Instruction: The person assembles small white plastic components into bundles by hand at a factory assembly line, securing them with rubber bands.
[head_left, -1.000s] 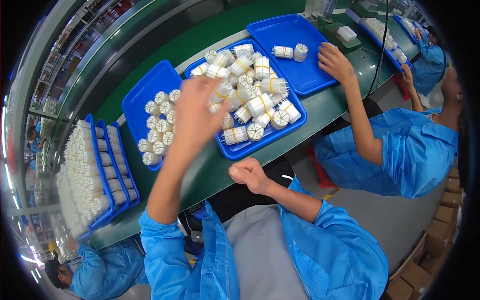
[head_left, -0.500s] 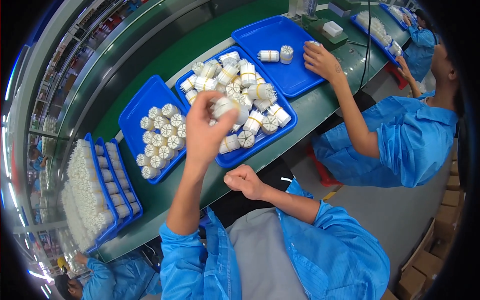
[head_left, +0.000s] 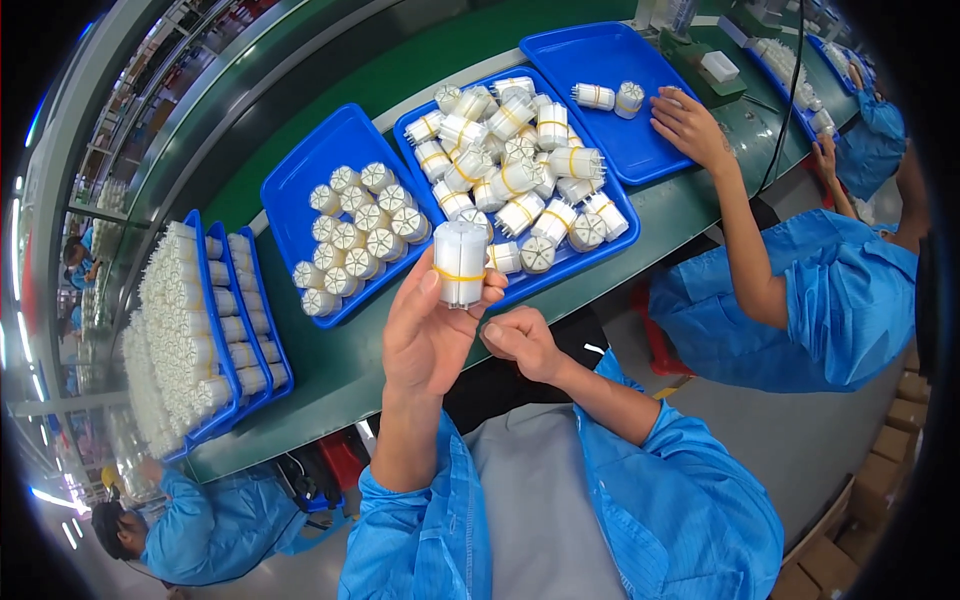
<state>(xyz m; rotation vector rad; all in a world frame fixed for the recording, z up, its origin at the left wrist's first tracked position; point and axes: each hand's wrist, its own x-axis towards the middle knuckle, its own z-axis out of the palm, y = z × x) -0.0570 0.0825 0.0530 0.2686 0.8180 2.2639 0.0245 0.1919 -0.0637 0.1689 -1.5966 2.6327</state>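
Upright in my left hand (head_left: 422,340) is a white cylindrical bundle of plastic pieces (head_left: 460,262) with a yellow rubber band around it. Thumb and fingers grip its sides in front of my chest. Close by on the right, my right hand (head_left: 527,343) is curled into a loose fist; the inside of it is hidden. Just beyond my hands lies a blue tray (head_left: 625,240) heaped with similar banded bundles, lying at various angles. To its left, a second blue tray (head_left: 290,185) has bundles standing in rows with their segmented ends up.
Stacked blue trays (head_left: 225,330) packed with white pieces are at the left end of the green table (head_left: 300,405). At the right, a co-worker's hand (head_left: 690,125) rests at another blue tray (head_left: 570,50) with two bundles. A second person (head_left: 225,520) sits lower left.
My left hand has drawn the bundle back from above the heaped tray toward my chest and turned it upright. My right fist is now closer to it. The view has shifted.
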